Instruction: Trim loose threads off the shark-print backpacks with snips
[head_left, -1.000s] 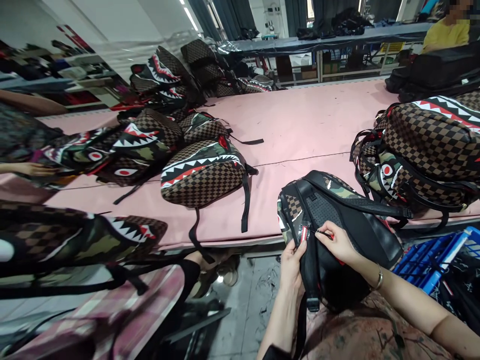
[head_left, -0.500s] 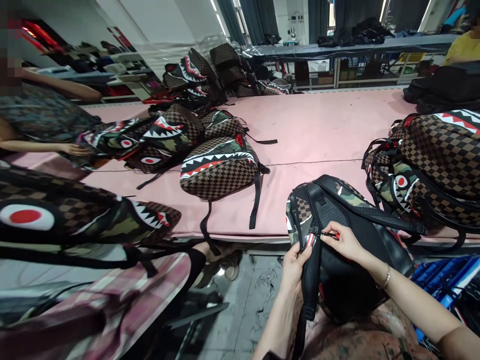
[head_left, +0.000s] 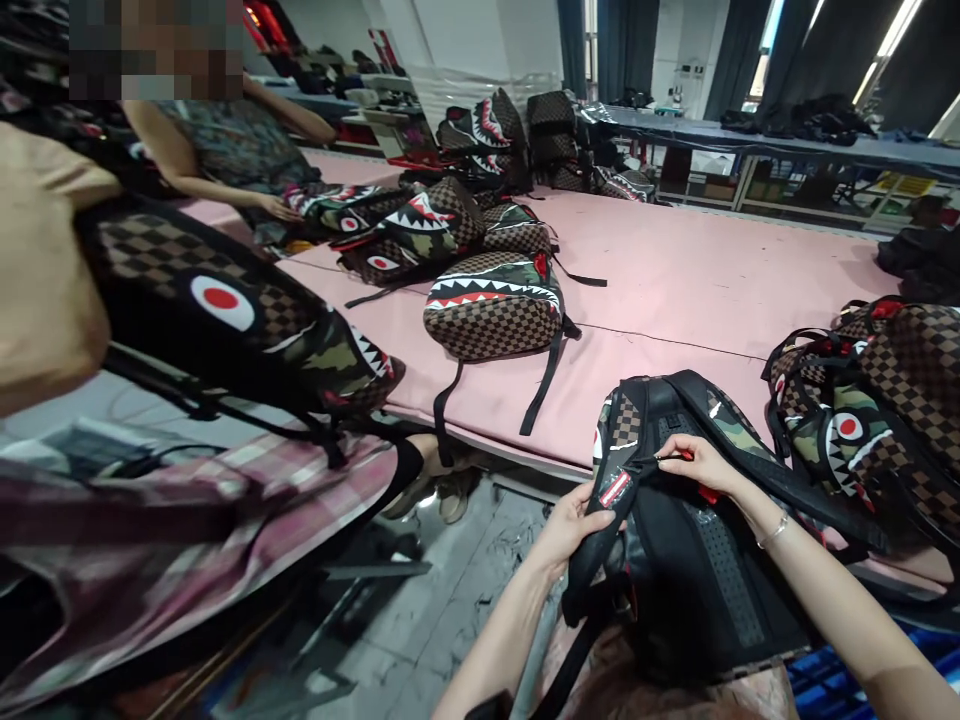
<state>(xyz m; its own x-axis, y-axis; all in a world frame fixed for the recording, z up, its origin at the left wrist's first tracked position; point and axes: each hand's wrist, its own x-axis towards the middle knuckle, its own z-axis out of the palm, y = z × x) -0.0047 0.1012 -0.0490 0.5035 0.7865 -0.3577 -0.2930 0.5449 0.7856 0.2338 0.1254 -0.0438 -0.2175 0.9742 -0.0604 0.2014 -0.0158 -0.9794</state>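
Backpack, black-backed, one shoulder strap now raised and bent beside its label.
Backpack (head_left: 675, 590): propped at the near edge of the pink bench (head_left: 697, 265), between bench and the person's lap, back panel up. Changed in the last half second: strap (head_left: 589, 570) drawn away from the panel and creased near the right hand (head_left: 701, 470); more of the perforated padding shows lower down; red-and-white label (head_left: 616, 488) turned more fully to view. Left hand (head_left: 568, 527): grip closed on strap, thumb just below label. Right hand: grip narrow, pinching a slim dark-and-red item (head_left: 684, 456) at the crease; its kind cannot be told. Bearing on the work, as judged: handling remains at the labelled stretch, better exposed.
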